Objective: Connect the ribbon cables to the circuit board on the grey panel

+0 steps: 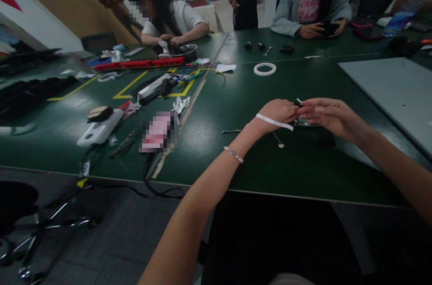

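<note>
Back from the table's near edge lies a short cable with a pale plug, its other end lost under the left hand. If it joins the part being handled, a sleeve or wrist catching it could tug that part askew.

A small circuit board sits between the hands, well in from the near edge and short of the grey panel's left corner; whether it rests on the table or is lifted, I cannot tell. The left fingers curl in at its left end, but what they hold is hidden. The right hand makes a narrow pinch on a short white strip. Squeezing hard there could bend or scrape small components, and a sticky strip might cling to a fingertip and land crooked.

A longer white strip lies across the back of the left hand, its end free; if it is adhesive, brushing the board could foul it.

Farther off, toward the far edge, a tape roll lies flat, clear of both hands.
</note>
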Motion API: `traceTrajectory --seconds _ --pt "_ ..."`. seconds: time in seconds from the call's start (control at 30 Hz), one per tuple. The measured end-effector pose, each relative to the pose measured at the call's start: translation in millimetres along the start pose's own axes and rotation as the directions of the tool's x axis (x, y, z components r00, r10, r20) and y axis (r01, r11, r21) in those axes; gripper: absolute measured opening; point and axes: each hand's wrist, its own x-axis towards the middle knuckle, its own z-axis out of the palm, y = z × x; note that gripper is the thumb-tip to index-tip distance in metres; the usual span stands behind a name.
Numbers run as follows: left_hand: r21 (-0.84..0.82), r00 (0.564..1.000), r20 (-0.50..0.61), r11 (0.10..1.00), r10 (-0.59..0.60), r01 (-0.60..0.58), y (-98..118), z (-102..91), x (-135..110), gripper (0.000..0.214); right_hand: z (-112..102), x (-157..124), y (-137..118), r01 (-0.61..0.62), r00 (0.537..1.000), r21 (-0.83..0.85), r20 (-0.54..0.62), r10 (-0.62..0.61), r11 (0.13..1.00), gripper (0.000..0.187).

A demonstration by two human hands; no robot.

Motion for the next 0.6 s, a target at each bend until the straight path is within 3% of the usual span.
traceTrajectory --seconds 0.17,0.27,0.4,0.6 --pt "0.136 0.997 -0.079 0.991 0.024 -0.013 -2 -1.0 -1 0.035 -8 -3 -3 -0.054 0.992 0.161 0.124 0.034 0.986 0.035" --pt "0.203 0.990 -0.140 0.979 0.027 0.002 -2 -2.4 -3 0.036 -10 -3 -1 -0.106 0.990 0.195 0.113 0.085 0.975 0.046" --pt "0.280 0.986 -0.159 0.960 0.044 0.002 -4 -4.4 -7 0.036 -1 -3 0 -0.107 0.994 0.072 0.007 0.107 0.992 0.023" --pt "0.321 0.987 -0.162 0.946 0.012 0.041 -9 -7.6 -10 0.035 6 -3 -3 -0.079 0.995 0.017 -0.066 0.080 0.997 0.067"
